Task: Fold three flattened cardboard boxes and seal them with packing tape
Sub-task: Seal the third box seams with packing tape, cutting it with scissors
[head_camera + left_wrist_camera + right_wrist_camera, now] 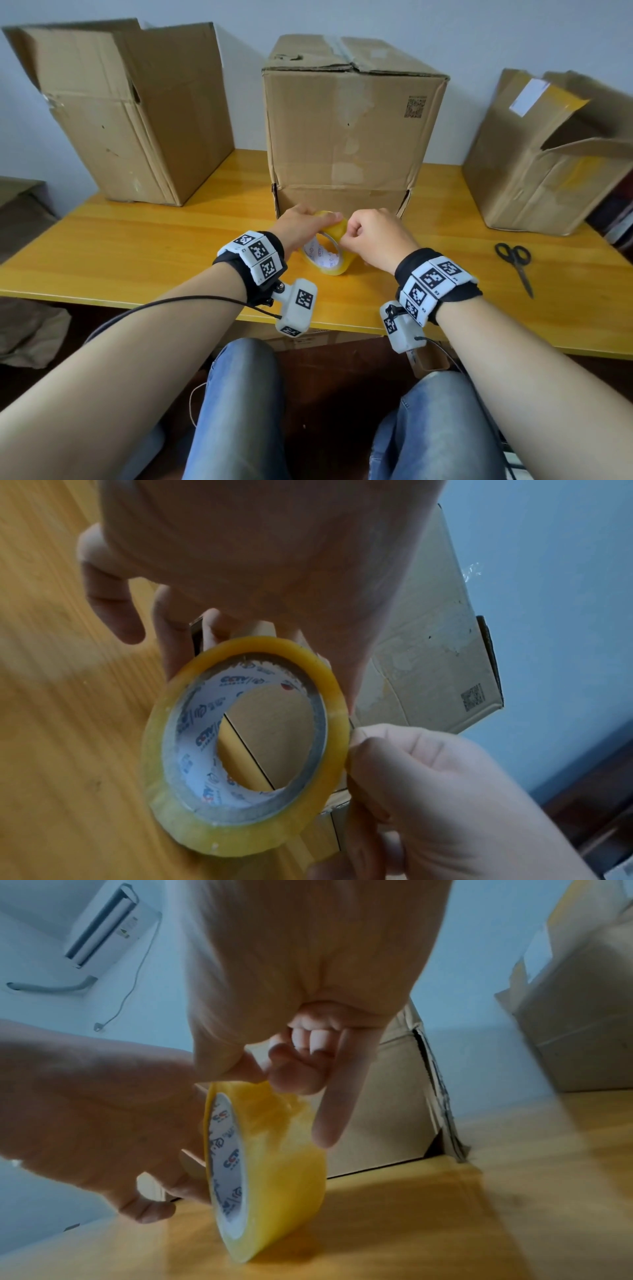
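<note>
A yellow packing tape roll (337, 265) stands on edge on the wooden table (137, 246), right in front of the middle cardboard box (349, 130). My left hand (318, 219) grips the roll from above, fingers curled over its rim (192, 653). My right hand (346, 234) pinches the roll's outer layer near the top with thumb and curled forefinger (291, 1074), while another finger lies straight along the tape (329, 1118). The middle box is upright with its top flaps down. The left box (130, 109) and right box (548, 154) have flaps standing open.
Black scissors (515, 263) lie on the table at the right, in front of the right box. The table's front edge (325, 323) runs just above my knees. More cardboard (30, 325) lies on the floor at the left.
</note>
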